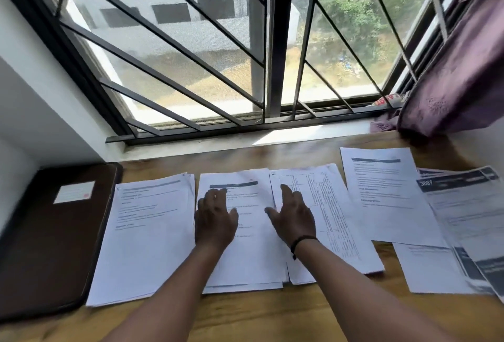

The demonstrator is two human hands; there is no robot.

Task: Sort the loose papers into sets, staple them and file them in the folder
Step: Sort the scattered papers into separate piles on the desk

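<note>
Only one thing can be read. The far right sheet (463, 205) has a dark band across its top, and white numbers there look like "3087", though they are a bit blurry. The other paper stacks (147, 232) have lines of print and dark title bars, but the words are too small and fuzzy to read. The brown folder (54, 232) has a pale label (74, 192) with a small red mark, and no words on it can be made out.
</note>
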